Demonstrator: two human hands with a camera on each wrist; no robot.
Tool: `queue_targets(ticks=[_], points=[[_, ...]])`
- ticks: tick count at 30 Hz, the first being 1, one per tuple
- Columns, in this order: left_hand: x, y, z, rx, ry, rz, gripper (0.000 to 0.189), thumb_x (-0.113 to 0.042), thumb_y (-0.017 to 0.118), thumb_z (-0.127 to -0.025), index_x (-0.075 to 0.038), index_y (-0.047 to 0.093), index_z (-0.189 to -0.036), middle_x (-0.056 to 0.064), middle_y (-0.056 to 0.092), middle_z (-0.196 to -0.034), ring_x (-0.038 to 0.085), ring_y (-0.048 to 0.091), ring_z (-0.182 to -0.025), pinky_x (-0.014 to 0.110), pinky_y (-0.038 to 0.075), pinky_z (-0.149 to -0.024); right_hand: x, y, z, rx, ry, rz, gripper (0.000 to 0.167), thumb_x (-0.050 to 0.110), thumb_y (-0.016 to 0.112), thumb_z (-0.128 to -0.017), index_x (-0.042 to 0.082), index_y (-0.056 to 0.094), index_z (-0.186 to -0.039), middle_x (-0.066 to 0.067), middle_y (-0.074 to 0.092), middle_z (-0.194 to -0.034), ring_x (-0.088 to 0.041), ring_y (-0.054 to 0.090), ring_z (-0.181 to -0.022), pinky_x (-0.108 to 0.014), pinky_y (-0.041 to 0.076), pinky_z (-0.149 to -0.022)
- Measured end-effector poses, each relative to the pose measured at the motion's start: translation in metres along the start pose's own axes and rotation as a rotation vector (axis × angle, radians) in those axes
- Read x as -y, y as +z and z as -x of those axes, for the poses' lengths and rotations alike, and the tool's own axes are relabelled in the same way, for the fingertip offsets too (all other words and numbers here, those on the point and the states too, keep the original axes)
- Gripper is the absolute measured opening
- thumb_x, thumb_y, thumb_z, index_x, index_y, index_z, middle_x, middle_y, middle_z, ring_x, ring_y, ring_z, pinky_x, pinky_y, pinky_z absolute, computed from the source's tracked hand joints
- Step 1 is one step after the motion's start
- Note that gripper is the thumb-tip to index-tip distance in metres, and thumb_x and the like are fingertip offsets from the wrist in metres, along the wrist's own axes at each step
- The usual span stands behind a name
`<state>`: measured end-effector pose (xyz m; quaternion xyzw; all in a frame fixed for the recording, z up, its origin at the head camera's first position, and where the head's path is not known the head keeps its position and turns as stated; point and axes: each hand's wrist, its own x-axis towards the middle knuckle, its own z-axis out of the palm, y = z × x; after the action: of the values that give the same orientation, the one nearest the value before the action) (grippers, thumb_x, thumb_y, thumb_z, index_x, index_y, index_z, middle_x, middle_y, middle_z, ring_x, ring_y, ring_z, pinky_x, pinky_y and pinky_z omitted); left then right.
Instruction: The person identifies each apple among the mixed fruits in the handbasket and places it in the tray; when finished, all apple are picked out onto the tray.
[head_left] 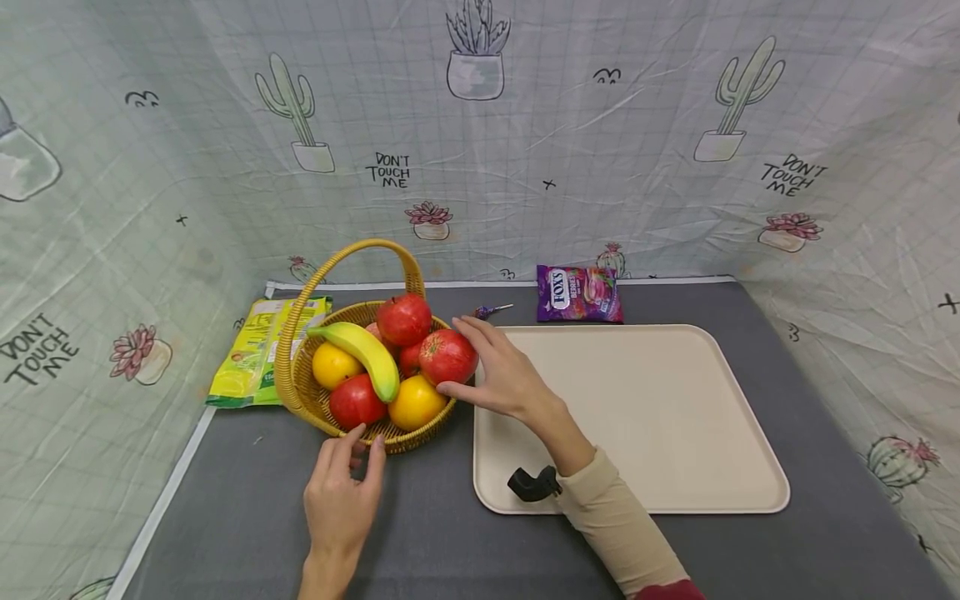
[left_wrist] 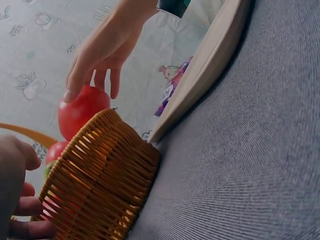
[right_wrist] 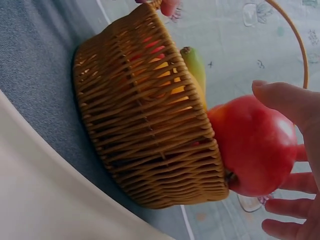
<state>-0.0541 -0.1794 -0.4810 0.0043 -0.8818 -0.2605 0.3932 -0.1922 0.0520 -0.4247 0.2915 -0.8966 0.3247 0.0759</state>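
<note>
Fingers (head_left: 498,337) of the right hand (head_left: 508,373) spread wide around a large, round, shiny red fruit (head_left: 447,357) at the right rim of a golden wicker basket (head_left: 408,439), a spacing that seems to suit its girth; how firmly they press cannot be told. The left hand (head_left: 339,496), fingers loosely bent, is at the near rim, apparently to steady the basket, just beside a rectangular cream tray (head_left: 637,417) on the dark grey worktop (head_left: 240,500).

Wicker basket (head_left: 412,437) left of centre; tray (head_left: 637,417) at right.
Banana (head_left: 365,350) within the basket; Fox's Berries packet (head_left: 580,295) behind the tray.
</note>
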Motion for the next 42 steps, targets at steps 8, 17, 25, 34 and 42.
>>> queue_targets(ticks=[8,17,25,34,42], points=[[0.003,0.003,0.003,0.017,-0.035,-0.002,0.028,-0.019,0.079,-0.084,-0.002,0.075,-0.106,0.010,0.064,-0.081,0.019,0.059,-0.063,0.030,0.052,-0.055,-0.002,0.009,-0.001,0.018,-0.035,-0.043,0.088,0.049,0.078,-0.081,0.013,0.040,-0.152,-0.008,0.046,-0.153,-0.028,0.050,-0.137,-0.048,0.047,-0.109],[0.004,0.002,0.002,0.036,-0.047,-0.016,0.028,-0.020,0.078,-0.085,-0.003,0.075,-0.107,0.009,0.064,-0.082,0.018,0.059,-0.064,0.029,0.052,-0.056,-0.005,0.015,-0.004,0.060,0.020,-0.154,0.094,0.044,0.080,-0.081,0.010,0.033,-0.154,-0.011,0.044,-0.152,-0.029,0.052,-0.135,-0.046,0.046,-0.110],[0.006,0.004,0.003,0.011,-0.025,-0.009,0.029,-0.018,0.079,-0.083,-0.002,0.075,-0.106,0.008,0.063,-0.080,0.018,0.058,-0.062,0.029,0.051,-0.054,-0.005,0.020,-0.005,0.043,0.081,-0.256,0.090,0.038,0.084,-0.077,0.010,0.030,-0.143,-0.014,0.051,-0.141,-0.028,0.058,-0.125,-0.043,0.050,-0.106],[0.005,0.004,0.003,0.012,-0.026,-0.014,0.030,-0.018,0.079,-0.082,-0.002,0.075,-0.107,0.007,0.063,-0.079,0.019,0.059,-0.061,0.030,0.051,-0.053,-0.004,0.019,-0.004,0.017,0.075,-0.281,0.086,0.036,0.085,-0.075,0.011,0.035,-0.140,-0.012,0.052,-0.137,-0.026,0.057,-0.122,-0.044,0.051,-0.104],[0.005,0.002,0.002,0.019,-0.036,-0.028,0.030,-0.020,0.078,-0.083,-0.004,0.075,-0.108,0.006,0.064,-0.079,0.019,0.060,-0.061,0.032,0.053,-0.054,-0.005,0.015,-0.003,-0.021,0.050,-0.287,0.082,0.038,0.084,-0.073,0.014,0.040,-0.138,-0.008,0.049,-0.135,-0.024,0.056,-0.120,-0.045,0.053,-0.101]])
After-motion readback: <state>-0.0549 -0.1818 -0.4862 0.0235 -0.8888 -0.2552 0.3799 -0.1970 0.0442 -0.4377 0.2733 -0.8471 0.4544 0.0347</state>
